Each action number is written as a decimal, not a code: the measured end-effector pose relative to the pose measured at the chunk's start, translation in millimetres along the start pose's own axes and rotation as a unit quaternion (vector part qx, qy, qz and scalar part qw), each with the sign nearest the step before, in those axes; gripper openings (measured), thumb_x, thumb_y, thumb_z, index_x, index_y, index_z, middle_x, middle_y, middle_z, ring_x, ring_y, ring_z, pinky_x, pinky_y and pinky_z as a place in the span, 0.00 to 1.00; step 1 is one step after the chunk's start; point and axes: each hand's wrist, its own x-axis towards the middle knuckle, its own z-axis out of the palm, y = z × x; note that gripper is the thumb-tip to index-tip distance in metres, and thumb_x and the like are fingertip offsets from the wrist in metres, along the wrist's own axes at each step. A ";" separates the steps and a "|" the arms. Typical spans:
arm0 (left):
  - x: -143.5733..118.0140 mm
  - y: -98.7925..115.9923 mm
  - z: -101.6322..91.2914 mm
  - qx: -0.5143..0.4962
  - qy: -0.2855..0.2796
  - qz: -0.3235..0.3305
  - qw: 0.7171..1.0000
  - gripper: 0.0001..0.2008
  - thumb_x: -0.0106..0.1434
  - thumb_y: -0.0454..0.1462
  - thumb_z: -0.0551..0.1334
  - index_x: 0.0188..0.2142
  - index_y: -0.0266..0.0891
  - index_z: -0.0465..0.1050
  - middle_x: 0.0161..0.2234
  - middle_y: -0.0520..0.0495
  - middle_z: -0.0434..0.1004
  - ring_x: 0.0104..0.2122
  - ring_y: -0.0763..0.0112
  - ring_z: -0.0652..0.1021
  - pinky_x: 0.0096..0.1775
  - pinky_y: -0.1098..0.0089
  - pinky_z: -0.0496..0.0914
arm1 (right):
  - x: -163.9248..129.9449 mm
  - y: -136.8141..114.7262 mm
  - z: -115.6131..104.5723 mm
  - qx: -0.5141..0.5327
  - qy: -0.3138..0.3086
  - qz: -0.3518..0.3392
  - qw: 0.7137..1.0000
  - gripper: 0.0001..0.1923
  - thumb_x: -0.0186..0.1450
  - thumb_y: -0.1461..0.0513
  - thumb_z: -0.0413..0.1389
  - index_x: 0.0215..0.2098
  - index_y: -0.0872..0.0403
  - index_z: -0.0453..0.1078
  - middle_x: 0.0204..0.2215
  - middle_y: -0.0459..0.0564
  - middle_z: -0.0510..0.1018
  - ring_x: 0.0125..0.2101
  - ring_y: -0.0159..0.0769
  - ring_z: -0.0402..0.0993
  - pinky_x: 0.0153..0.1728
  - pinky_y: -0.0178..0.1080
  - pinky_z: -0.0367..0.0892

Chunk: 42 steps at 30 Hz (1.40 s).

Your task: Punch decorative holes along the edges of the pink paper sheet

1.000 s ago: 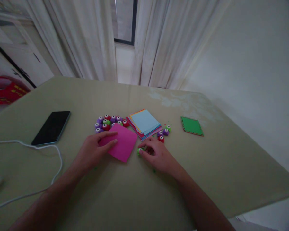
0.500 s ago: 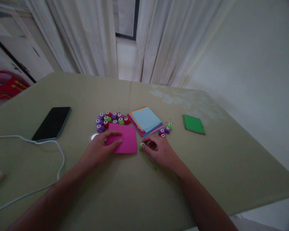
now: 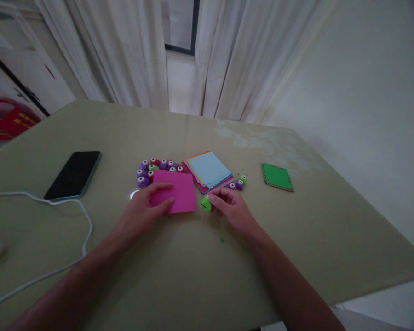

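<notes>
My left hand [image 3: 146, 202] holds a square of pink paper [image 3: 179, 195] by its left side, the thumb and a finger lying across its face. Just right of the paper, my right hand [image 3: 232, 207] pinches a small green craft punch [image 3: 205, 203] between thumb and fingers. The punch is tilted, with a dark slot on the side facing me, and is apart from the paper. Behind the paper sits a cluster of purple, red and green punches [image 3: 144, 182] with eye-like tops. A few more punches [image 3: 239, 185] stand beyond my right hand, which partly hides that group.
A stack of coloured paper [image 3: 210, 170] lies behind my hands. To the right is a green square [image 3: 278, 177] with notched edges. A black phone [image 3: 74, 174] and a white cable [image 3: 86, 216] lie left. A tiny green scrap [image 3: 222, 240] is on the table [image 3: 179, 276].
The green punch has turned in my right hand, so its slotted side now shows. The pink paper has shifted slightly away from me, covering more of the punches behind it.
</notes>
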 end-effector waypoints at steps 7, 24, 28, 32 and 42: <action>-4.8 11.7 -0.2 -0.088 0.011 -0.009 0.996 0.27 0.58 0.50 0.74 0.55 0.42 0.83 0.48 0.41 0.85 0.36 0.59 0.84 0.33 0.66 0.79 | -4.4 -3.4 2.5 0.146 -0.012 0.080 0.986 0.17 0.63 0.49 0.69 0.38 0.54 0.79 0.31 0.48 0.83 0.27 0.34 0.80 0.22 0.32 0.68; -8.5 8.3 1.9 -0.145 0.014 -0.006 0.989 0.28 0.59 0.50 0.76 0.56 0.43 0.82 0.51 0.42 0.84 0.36 0.63 0.82 0.30 0.71 0.78 | -7.6 -9.7 9.9 0.245 -0.036 0.127 0.960 0.20 0.64 0.48 0.69 0.44 0.53 0.77 0.32 0.45 0.78 0.26 0.28 0.73 0.24 0.30 0.64; -11.0 9.5 1.0 -0.146 0.026 0.011 0.989 0.27 0.60 0.50 0.76 0.56 0.44 0.82 0.50 0.42 0.84 0.34 0.64 0.81 0.29 0.71 0.77 | -9.0 -7.6 10.9 0.189 -0.016 0.050 0.981 0.18 0.65 0.48 0.68 0.45 0.50 0.76 0.36 0.47 0.78 0.32 0.33 0.74 0.29 0.34 0.66; -13.2 11.9 0.3 -0.150 0.041 0.019 0.988 0.27 0.59 0.50 0.76 0.56 0.44 0.82 0.52 0.42 0.83 0.32 0.65 0.81 0.26 0.71 0.76 | -10.9 -6.3 10.9 0.155 -0.018 -0.010 0.988 0.14 0.67 0.50 0.67 0.44 0.49 0.75 0.40 0.48 0.79 0.36 0.35 0.75 0.34 0.37 0.69; -6.0 -0.6 13.6 -0.042 0.054 -0.011 0.998 0.24 0.62 0.50 0.71 0.54 0.43 0.82 0.50 0.43 0.84 0.41 0.55 0.84 0.37 0.64 0.78 | -27.0 -9.5 31.7 -0.177 -0.007 -0.106 0.979 0.18 0.70 0.50 0.64 0.50 0.51 0.71 0.44 0.53 0.78 0.43 0.43 0.75 0.46 0.45 0.72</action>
